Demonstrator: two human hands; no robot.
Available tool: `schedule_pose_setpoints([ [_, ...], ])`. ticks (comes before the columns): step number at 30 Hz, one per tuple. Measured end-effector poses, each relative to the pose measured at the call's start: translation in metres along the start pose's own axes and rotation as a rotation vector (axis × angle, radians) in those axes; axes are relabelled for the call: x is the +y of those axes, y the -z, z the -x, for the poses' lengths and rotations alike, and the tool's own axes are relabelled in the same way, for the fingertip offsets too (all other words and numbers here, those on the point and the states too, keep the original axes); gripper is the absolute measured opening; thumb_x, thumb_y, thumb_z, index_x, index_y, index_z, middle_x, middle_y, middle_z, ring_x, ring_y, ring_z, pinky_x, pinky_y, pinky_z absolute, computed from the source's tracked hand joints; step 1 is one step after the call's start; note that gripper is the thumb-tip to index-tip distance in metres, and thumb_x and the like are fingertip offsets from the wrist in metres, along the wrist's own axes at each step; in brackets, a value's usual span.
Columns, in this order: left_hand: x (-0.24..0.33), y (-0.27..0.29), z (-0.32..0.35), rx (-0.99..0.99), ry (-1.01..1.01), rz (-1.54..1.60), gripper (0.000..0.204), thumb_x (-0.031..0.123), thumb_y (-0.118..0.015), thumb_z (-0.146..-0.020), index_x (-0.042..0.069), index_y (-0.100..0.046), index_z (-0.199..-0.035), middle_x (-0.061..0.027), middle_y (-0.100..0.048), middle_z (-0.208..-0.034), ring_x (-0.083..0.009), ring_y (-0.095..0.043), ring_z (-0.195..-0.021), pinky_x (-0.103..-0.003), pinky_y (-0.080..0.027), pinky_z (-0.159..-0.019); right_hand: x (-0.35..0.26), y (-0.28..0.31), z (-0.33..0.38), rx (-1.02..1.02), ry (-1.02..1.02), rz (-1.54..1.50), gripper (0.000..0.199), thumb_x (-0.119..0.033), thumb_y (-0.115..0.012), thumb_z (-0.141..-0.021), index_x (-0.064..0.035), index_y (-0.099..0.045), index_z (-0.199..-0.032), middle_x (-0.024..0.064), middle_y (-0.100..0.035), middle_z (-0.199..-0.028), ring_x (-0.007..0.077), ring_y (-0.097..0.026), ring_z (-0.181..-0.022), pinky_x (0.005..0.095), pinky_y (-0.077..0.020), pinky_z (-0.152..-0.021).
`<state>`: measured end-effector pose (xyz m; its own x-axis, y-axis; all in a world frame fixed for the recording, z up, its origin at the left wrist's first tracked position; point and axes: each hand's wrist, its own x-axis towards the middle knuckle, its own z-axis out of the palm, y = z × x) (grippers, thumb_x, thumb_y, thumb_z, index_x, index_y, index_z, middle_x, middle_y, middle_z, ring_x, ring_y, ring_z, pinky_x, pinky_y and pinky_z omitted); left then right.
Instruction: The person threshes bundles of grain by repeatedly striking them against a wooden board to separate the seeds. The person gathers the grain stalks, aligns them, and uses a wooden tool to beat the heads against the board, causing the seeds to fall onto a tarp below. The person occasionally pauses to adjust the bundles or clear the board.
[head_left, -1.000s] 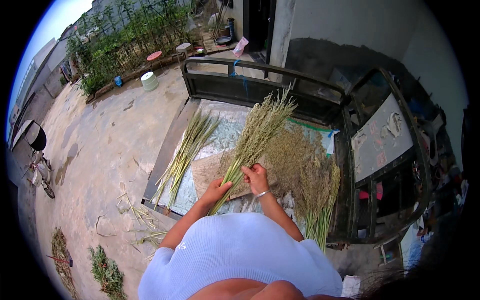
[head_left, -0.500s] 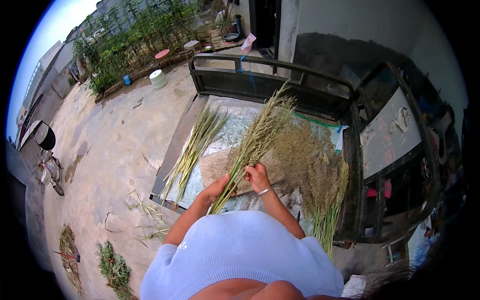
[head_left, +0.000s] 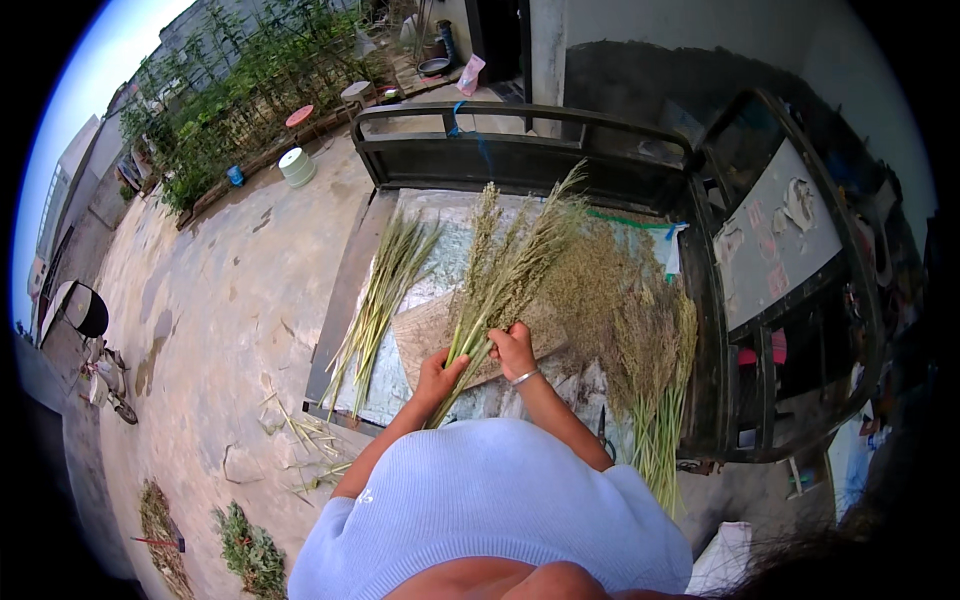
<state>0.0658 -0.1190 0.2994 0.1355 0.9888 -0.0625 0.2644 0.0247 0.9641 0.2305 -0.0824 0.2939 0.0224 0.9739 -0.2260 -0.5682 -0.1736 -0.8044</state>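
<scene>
My left hand (head_left: 440,378) is closed around the lower stems of a bundle of long grain stalks (head_left: 525,265) with feathery seed heads. Higher up, my right hand (head_left: 512,350), with a bracelet at the wrist, grips stalks on the bundle's right side. The heads fan out away from me, one cluster standing apart to the left. Below them lies a wooden board (head_left: 418,335) on a pale sheet. A pile of trimmed green stalks (head_left: 385,290) rests to the left. On the right lie more seed-headed stalks (head_left: 655,375).
Everything lies on a cart bed with a dark metal rail (head_left: 540,117) at the far side and a frame (head_left: 790,300) at right. Scissors (head_left: 605,440) lie by my right forearm. Cut stem pieces (head_left: 305,430) litter the concrete. A white bucket (head_left: 297,167) stands farther off.
The bundle's heads have spread, and a cluster on the left has parted from the rest. Both hands still grip the stalks. The view has shifted slightly.
</scene>
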Motion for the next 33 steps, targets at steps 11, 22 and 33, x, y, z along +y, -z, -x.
schedule_pose_setpoints([
  [11, -0.015, 0.009, -0.020, 0.105, 0.007, -0.042, 0.023, 0.021, -0.055, -0.088, 0.000, -0.059, -0.081, 0.0009, -0.054, -0.064, -0.0066, -0.046, -0.060, -0.025, -0.039, -0.053, 0.007, 0.008, -0.012, -0.043, -0.008, -0.082, 0.007, -0.001, -0.059, -0.078, -0.0044, -0.054, -0.082, 0.0033, -0.057, -0.072, 0.0105, -0.051, -0.053, 0.0238, -0.0398, -0.041],
  [22, -0.004, -0.002, -0.028, 0.162, -0.157, -0.353, 0.028, 0.021, -0.060, -0.083, -0.002, -0.050, -0.070, -0.0197, -0.049, -0.057, -0.0231, -0.047, -0.049, -0.037, -0.038, -0.048, -0.002, 0.000, -0.013, 0.011, 0.024, -0.029, 0.006, -0.005, -0.062, -0.079, -0.0052, -0.057, -0.082, 0.0009, -0.059, -0.071, 0.0072, -0.050, -0.051, 0.0213, -0.0375, -0.040],
  [33, 0.009, 0.013, -0.016, -0.290, 0.019, 0.151, 0.048, 0.015, -0.073, -0.074, 0.001, -0.050, -0.113, 0.0004, -0.057, -0.092, -0.0097, -0.051, -0.081, -0.025, -0.044, -0.072, -0.001, -0.008, -0.008, 0.028, 0.066, 0.083, 0.012, -0.006, -0.064, -0.079, -0.0062, -0.056, -0.087, -0.0003, -0.059, -0.074, 0.0052, -0.051, -0.052, 0.0199, -0.0369, -0.040],
])
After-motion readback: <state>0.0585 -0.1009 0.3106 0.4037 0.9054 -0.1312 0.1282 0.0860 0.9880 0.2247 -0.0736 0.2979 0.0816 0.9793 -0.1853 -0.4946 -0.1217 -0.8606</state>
